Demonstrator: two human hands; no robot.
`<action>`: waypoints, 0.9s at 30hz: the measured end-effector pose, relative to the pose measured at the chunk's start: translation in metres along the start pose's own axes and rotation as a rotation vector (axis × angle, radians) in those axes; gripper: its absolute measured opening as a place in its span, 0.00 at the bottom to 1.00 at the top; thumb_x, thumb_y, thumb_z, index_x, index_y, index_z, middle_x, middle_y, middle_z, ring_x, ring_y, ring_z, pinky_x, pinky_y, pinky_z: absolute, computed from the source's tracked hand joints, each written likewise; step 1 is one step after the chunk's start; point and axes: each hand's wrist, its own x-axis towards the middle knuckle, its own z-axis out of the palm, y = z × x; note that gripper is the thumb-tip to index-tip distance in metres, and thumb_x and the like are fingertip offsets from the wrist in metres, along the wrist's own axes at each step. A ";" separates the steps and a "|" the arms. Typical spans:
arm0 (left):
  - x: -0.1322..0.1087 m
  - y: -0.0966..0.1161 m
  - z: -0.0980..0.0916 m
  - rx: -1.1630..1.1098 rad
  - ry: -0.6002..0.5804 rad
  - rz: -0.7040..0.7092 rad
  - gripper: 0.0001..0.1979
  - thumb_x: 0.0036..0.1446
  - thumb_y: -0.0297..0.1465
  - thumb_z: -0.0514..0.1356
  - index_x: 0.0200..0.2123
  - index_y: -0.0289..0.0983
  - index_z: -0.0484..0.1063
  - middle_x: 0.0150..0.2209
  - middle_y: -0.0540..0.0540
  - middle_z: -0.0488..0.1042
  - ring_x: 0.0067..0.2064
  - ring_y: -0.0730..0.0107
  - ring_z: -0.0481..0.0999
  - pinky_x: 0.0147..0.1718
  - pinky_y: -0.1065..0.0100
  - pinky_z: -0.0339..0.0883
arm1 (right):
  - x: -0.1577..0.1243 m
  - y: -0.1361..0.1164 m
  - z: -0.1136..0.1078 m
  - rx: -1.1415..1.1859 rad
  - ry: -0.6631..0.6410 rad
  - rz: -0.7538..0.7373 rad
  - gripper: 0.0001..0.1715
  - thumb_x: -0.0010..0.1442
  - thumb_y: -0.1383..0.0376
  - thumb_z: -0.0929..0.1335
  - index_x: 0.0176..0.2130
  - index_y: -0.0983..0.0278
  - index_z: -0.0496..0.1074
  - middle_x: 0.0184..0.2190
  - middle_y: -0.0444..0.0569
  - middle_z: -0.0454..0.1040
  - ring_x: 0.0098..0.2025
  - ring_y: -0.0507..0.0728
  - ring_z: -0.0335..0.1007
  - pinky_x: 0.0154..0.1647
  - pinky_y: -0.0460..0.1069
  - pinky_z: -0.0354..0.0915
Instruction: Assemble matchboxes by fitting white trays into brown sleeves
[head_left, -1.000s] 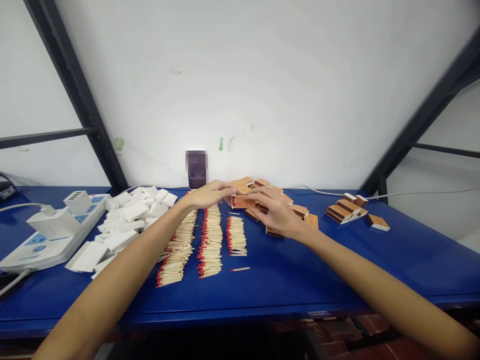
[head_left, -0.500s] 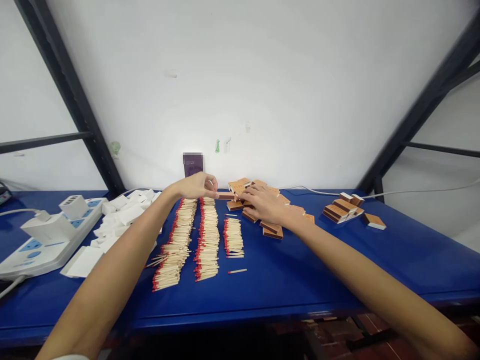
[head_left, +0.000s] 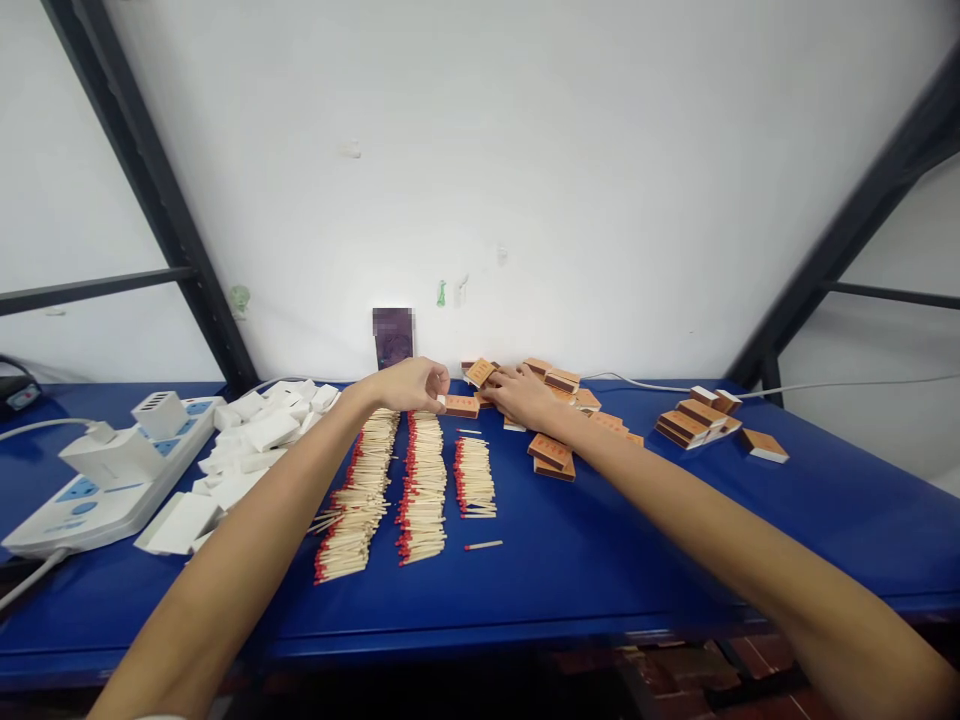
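Note:
My left hand point(head_left: 412, 385) is closed in a pinch on the left end of an orange-brown matchbox point(head_left: 462, 406) with a white edge showing by the fingertips. It hovers just beyond the matchsticks. My right hand point(head_left: 525, 392) lies over a loose pile of matchboxes point(head_left: 553, 450), fingers apart and touching boxes; some fingertips are hidden. One tilted matchbox point(head_left: 481, 373) rests at its fingers. Red-headed matchsticks lie in two long rows, a left row point(head_left: 360, 500) and a middle row point(head_left: 425, 480), plus a shorter row point(head_left: 475, 478). A single match point(head_left: 483, 546) lies in front.
White inner trays point(head_left: 259, 430) are heaped at left beside a power strip point(head_left: 112, 510) with chargers. A small stack of matchboxes point(head_left: 694, 420) and one separate matchbox point(head_left: 763, 445) sit at right. A dark purple card point(head_left: 394, 338) leans on the wall. A white cable point(head_left: 645, 385) runs along the back.
The view has shifted slightly. The matchbox at my left hand has come nearer, away from the pile, and its orange face shows. My right hand has moved a little within the pile, shifting boxes.

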 end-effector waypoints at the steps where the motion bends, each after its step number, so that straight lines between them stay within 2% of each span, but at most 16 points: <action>1: 0.001 0.000 0.002 0.009 0.010 0.005 0.12 0.40 0.33 0.63 0.31 0.36 0.70 0.30 0.48 0.75 0.32 0.66 0.73 0.30 0.68 0.61 | -0.002 0.001 -0.003 0.023 0.013 0.002 0.19 0.65 0.70 0.61 0.49 0.64 0.76 0.52 0.60 0.73 0.56 0.65 0.64 0.54 0.60 0.57; 3: 0.004 0.001 0.007 0.019 0.024 0.023 0.12 0.40 0.33 0.63 0.31 0.37 0.69 0.30 0.48 0.75 0.33 0.65 0.73 0.32 0.67 0.61 | -0.007 0.001 -0.011 0.074 0.053 -0.002 0.21 0.67 0.68 0.59 0.54 0.62 0.73 0.55 0.57 0.72 0.56 0.63 0.64 0.54 0.59 0.59; 6: 0.009 0.001 0.014 0.006 0.019 0.064 0.11 0.42 0.33 0.64 0.31 0.37 0.69 0.30 0.49 0.75 0.34 0.65 0.73 0.33 0.68 0.61 | -0.015 -0.007 -0.024 0.338 0.079 -0.059 0.23 0.69 0.62 0.58 0.60 0.61 0.67 0.54 0.53 0.73 0.52 0.59 0.68 0.50 0.55 0.64; 9: 0.012 0.002 0.021 -0.019 -0.005 0.092 0.12 0.44 0.35 0.64 0.33 0.37 0.69 0.32 0.49 0.75 0.34 0.67 0.73 0.32 0.69 0.61 | -0.017 -0.013 -0.031 0.581 0.009 -0.122 0.22 0.65 0.55 0.63 0.54 0.62 0.72 0.46 0.52 0.77 0.43 0.58 0.71 0.43 0.52 0.66; 12: 0.014 0.002 0.027 -0.031 -0.044 0.099 0.13 0.46 0.36 0.64 0.33 0.37 0.69 0.32 0.49 0.75 0.33 0.67 0.73 0.31 0.69 0.61 | -0.017 -0.012 -0.030 0.586 -0.060 -0.116 0.20 0.63 0.54 0.65 0.48 0.64 0.75 0.40 0.51 0.78 0.39 0.57 0.71 0.40 0.52 0.65; 16: 0.017 -0.003 0.033 -0.018 -0.103 0.111 0.13 0.47 0.38 0.64 0.32 0.37 0.69 0.33 0.48 0.76 0.35 0.66 0.74 0.33 0.69 0.62 | -0.021 -0.004 -0.027 0.602 -0.137 -0.121 0.22 0.63 0.53 0.66 0.50 0.63 0.75 0.43 0.51 0.79 0.41 0.57 0.73 0.41 0.52 0.66; 20: 0.018 -0.006 0.037 0.024 -0.116 0.109 0.12 0.46 0.37 0.66 0.31 0.37 0.71 0.33 0.48 0.76 0.35 0.67 0.73 0.33 0.69 0.61 | -0.031 0.003 -0.031 0.508 -0.186 -0.064 0.22 0.62 0.53 0.67 0.50 0.62 0.76 0.44 0.52 0.79 0.43 0.59 0.74 0.43 0.52 0.67; 23: 0.018 -0.006 0.038 0.044 -0.112 0.090 0.12 0.45 0.37 0.66 0.31 0.37 0.71 0.32 0.48 0.76 0.33 0.67 0.72 0.32 0.69 0.60 | -0.038 0.008 -0.037 0.455 -0.181 -0.017 0.21 0.61 0.54 0.67 0.48 0.61 0.77 0.43 0.52 0.79 0.43 0.61 0.74 0.41 0.54 0.67; 27: 0.017 -0.006 0.035 0.045 -0.113 0.088 0.11 0.46 0.36 0.65 0.32 0.37 0.72 0.34 0.47 0.77 0.35 0.66 0.73 0.33 0.68 0.61 | -0.045 0.013 -0.046 0.470 -0.084 -0.002 0.19 0.60 0.54 0.67 0.46 0.60 0.78 0.40 0.52 0.80 0.41 0.61 0.73 0.40 0.56 0.67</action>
